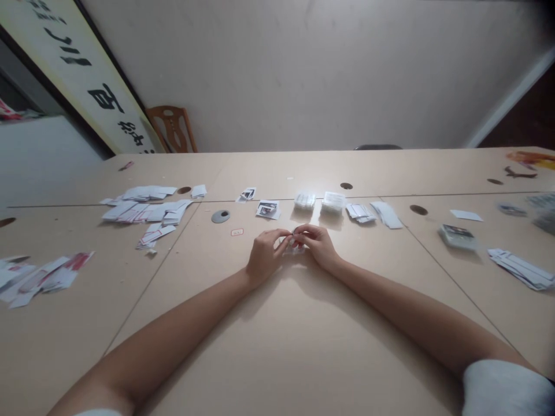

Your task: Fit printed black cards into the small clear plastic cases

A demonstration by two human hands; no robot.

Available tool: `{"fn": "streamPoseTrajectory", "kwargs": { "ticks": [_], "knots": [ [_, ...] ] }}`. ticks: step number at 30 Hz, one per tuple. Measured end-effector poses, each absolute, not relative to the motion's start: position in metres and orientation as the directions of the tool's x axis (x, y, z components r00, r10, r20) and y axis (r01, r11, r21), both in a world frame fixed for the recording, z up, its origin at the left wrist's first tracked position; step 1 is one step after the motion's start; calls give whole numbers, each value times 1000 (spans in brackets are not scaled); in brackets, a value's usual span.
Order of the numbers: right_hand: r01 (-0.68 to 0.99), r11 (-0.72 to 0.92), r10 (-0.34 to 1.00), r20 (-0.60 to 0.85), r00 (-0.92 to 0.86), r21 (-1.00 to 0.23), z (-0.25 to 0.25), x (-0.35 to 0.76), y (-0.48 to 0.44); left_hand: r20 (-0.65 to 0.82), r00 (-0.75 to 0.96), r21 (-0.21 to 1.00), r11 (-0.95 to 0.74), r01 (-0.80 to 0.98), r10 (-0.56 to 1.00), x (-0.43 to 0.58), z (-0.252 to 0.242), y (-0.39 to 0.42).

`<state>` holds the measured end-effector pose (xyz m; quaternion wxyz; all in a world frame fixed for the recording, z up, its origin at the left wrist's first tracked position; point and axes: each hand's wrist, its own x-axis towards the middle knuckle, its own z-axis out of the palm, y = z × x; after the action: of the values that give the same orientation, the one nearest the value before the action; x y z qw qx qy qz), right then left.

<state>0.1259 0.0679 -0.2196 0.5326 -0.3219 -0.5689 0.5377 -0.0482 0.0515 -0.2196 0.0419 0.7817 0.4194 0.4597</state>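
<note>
My left hand (266,254) and my right hand (319,245) meet near the middle of the wooden table (295,335), their fingertips pinched close together. Between them is something small, partly hidden by the fingers and too small to make out. A clear, shiny piece (295,250) shows just below the fingertips. Beyond the hands stand two stacks of clear plastic pieces, one left (304,201) and one right (333,202). White cards with dark pictures (267,210) lie beyond my left hand, and a small red-edged label (237,232) is to its left.
Piles of white paper slips (147,211) spread over the left side, with more slips (43,280) at the far left. White cards (361,214), a clear stack with a dark top (457,237) and long strips (520,268) lie to the right. A chair (173,128) stands behind the table.
</note>
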Motion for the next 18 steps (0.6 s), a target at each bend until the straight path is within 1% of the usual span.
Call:
{"fn": "streamPoseTrajectory", "kwargs": {
  "ticks": [5, 18],
  "knots": [
    [-160, 270, 925, 302, -232, -950, -220, 126, 67, 684, 231, 443, -646, 622, 691, -48, -217, 50],
    [-108, 302, 912, 320, -255, -947, -218, 124, 65, 693, 232, 451, -661, 600, 683, -49, -216, 51]
  ]
}}
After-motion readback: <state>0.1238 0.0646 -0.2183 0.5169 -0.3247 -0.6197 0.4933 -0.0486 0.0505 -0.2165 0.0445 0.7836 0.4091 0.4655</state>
